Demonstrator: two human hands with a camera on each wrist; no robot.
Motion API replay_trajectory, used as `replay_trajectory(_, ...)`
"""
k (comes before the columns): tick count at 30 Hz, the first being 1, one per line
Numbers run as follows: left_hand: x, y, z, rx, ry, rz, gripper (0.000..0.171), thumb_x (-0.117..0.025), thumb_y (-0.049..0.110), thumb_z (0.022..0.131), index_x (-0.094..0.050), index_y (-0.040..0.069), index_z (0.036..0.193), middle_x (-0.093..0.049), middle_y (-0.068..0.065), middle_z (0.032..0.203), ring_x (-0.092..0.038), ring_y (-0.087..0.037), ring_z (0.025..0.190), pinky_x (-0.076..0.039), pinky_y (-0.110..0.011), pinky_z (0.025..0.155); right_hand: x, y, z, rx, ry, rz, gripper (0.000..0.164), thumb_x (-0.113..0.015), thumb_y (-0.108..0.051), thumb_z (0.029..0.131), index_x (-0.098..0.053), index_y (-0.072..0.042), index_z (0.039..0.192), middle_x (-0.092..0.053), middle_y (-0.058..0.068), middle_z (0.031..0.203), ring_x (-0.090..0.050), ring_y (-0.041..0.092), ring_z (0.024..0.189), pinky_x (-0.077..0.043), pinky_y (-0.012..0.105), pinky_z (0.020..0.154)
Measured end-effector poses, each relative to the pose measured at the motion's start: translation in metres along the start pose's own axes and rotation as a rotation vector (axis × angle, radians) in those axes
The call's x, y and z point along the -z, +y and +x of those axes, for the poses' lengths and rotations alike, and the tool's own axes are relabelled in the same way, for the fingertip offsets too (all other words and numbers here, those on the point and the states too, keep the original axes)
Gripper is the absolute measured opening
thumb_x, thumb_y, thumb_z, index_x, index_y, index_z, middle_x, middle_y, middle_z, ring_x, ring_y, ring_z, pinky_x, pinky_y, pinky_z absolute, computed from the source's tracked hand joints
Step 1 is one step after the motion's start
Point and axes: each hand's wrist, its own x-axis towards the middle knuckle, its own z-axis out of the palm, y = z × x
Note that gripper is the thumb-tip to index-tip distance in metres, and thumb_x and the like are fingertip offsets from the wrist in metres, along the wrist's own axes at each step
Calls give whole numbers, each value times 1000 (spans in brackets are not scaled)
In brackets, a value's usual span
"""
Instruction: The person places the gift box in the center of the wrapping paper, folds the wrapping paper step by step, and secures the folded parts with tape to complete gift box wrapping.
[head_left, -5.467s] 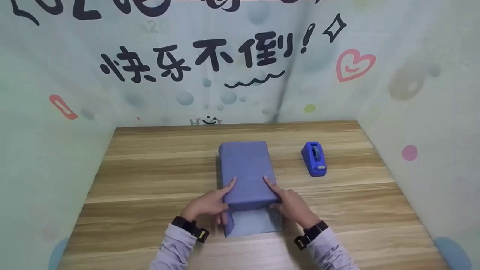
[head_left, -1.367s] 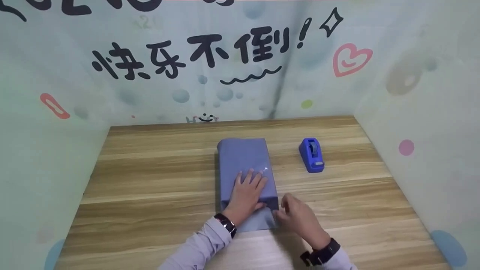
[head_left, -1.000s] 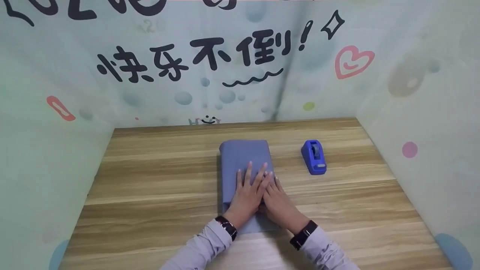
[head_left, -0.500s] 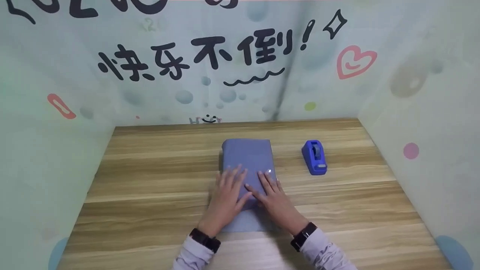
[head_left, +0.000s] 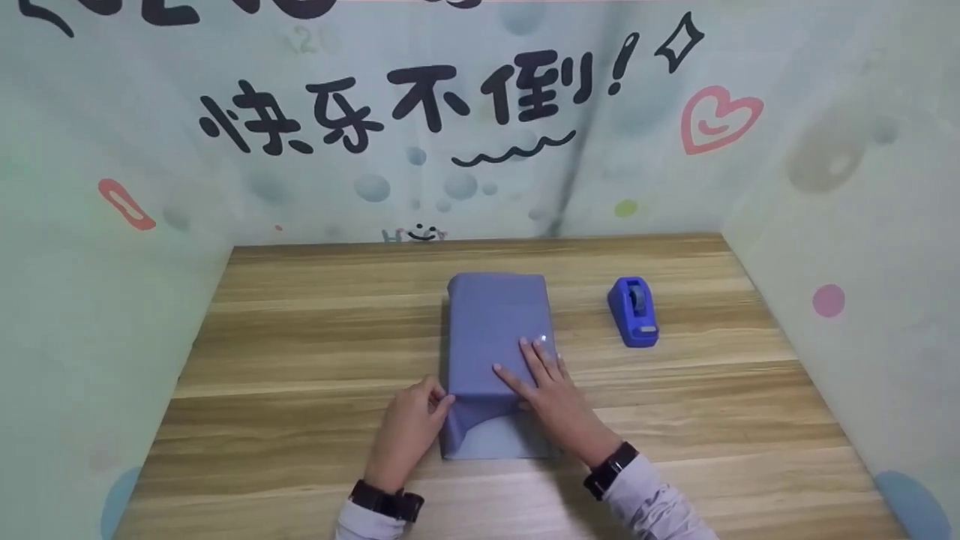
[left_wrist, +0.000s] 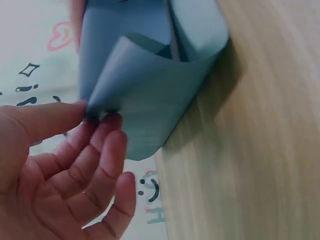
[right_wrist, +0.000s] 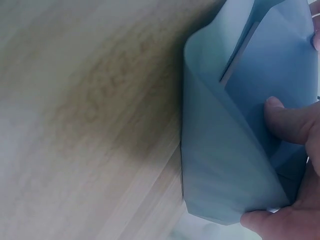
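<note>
A box-shaped parcel in blue-violet wrapping paper lies on the table, its near end partly folded in. A loose paper flap sticks out from that end toward the person. My left hand pinches the paper at the near left corner between thumb and forefinger. In the left wrist view, the pinched paper forms a slanting fold. My right hand rests on the near right of the parcel, fingers straight on top. Its thumb presses the folded-in end in the right wrist view.
A blue tape dispenser stands to the right of the parcel. The wood-grain table is bordered at the back and sides by a printed cloth. A small shiny spot, like clear tape, shows near the parcel's right edge.
My left hand lay flat on the parcel's top; it has moved to the near left corner and taken hold of the paper there. My right hand has stayed on the right side.
</note>
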Motion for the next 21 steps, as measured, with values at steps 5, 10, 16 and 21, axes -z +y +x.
replay_trajectory(5,-5,3,-1,32,49,8,12,-63,16,84,-55,14,75,-58,4,69,-49,-7,59,-42,-21,52,0,-1,0,9,21,-1,62,-60,-18,88,-35,-32,143,-24,24,150,-23,41,138,-32,63,101)
replay_trajectory(10,-13,6,-2,106,77,53,17,-64,18,78,-50,14,69,-52,4,63,-47,-9,54,-37,-23,46,-1,-2,0,-1,9,5,62,-59,-18,90,-34,-33,144,-23,23,151,-22,41,139,-32,63,102)
replay_trajectory(16,-17,6,-9,141,89,109,24,-62,19,79,-45,15,63,-44,6,57,-42,-10,48,-31,-23,42,-1,-3,-1,-15,14,-14,62,-59,-18,90,-33,-34,144,-23,23,151,-23,40,139,-33,62,102)
replay_trajectory(21,-19,3,-18,113,90,165,26,-63,19,78,-44,16,62,-41,7,54,-39,-9,47,-28,-23,41,-2,-4,-1,-15,52,-31,62,-62,-17,87,-37,-31,142,-26,24,149,-25,42,137,-35,61,100)
